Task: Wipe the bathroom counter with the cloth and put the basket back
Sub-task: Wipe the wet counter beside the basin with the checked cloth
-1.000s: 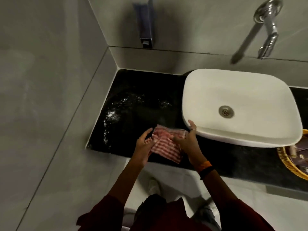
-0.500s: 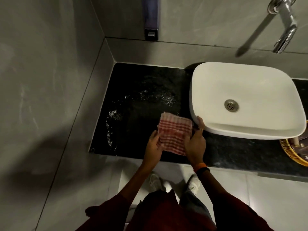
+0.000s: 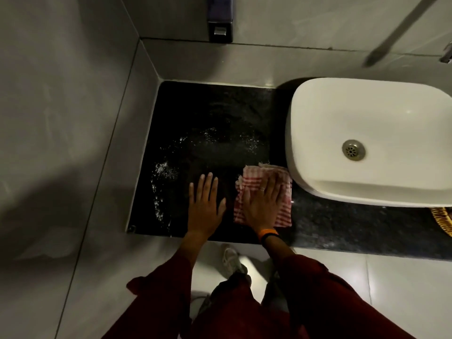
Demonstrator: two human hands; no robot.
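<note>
A folded red-and-white striped cloth [image 3: 254,179] lies flat on the black stone counter [image 3: 208,113], just left of the white basin. My right hand [image 3: 261,204] presses down on the cloth with fingers spread. My left hand [image 3: 204,204] rests flat and open on the bare counter beside it, holding nothing. White droplets or powder [image 3: 163,170] speckle the counter to the left and behind the hands. Only a sliver of the woven basket [image 3: 442,220] shows at the right edge, on the counter below the basin.
A white vessel basin [image 3: 367,113] with a metal drain [image 3: 353,150] stands on the counter's right part. A wall-mounted dispenser [image 3: 220,20] hangs above the back wall. Grey tiled walls close the left and back sides. A tap tip [image 3: 446,55] shows at the far right.
The cloth, earlier held up between both hands, now lies flat on the counter under my right hand. My left hand let go and lies flat beside it. The view shifted left.
</note>
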